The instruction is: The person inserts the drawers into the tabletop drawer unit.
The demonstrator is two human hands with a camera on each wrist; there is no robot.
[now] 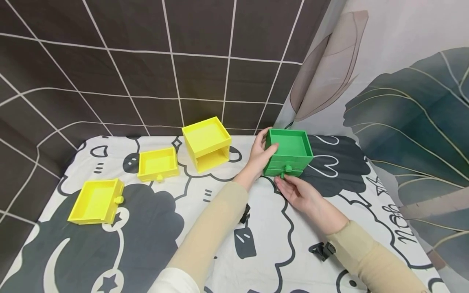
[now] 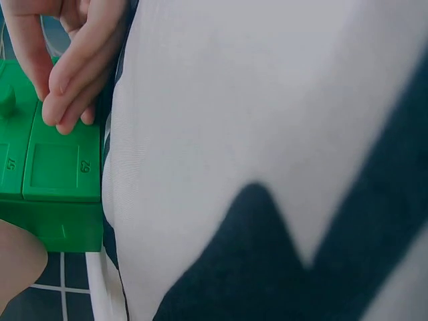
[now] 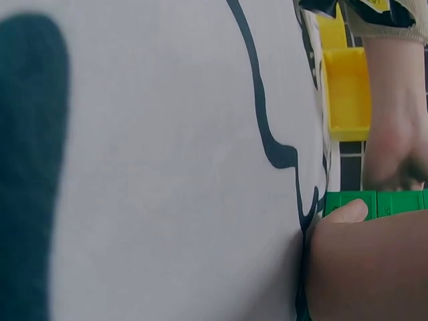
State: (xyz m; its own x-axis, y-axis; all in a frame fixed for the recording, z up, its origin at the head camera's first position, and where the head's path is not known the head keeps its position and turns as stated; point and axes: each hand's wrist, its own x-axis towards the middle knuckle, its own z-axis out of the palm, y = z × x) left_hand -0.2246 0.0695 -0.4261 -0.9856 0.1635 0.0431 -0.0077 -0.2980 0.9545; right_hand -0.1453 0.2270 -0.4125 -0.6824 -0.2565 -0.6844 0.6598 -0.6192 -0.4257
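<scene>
A small green drawer cabinet [image 1: 291, 142] with a shallow tray top and two stacked drawers stands at the right of the cloth. My left hand [image 1: 259, 158] grips its left side, the thumb over the top rim. At the front, my right hand [image 1: 298, 193] pinches the knob of the lower drawer, palm turned up. The upper green knob [image 1: 288, 168] is untouched. In the left wrist view, the fingers of the right hand [image 2: 83, 67] cover the lower knob, and the drawer front [image 2: 57, 167] carries a raised number. Both drawers look pushed in.
A yellow cabinet shell [image 1: 207, 142] with an open front stands left of the green one. Two yellow drawers lie farther left, one drawer [image 1: 158, 163] near the shell and another drawer [image 1: 96, 201] nearer the left edge. A dark gridded cloth [image 1: 146, 73] hangs behind.
</scene>
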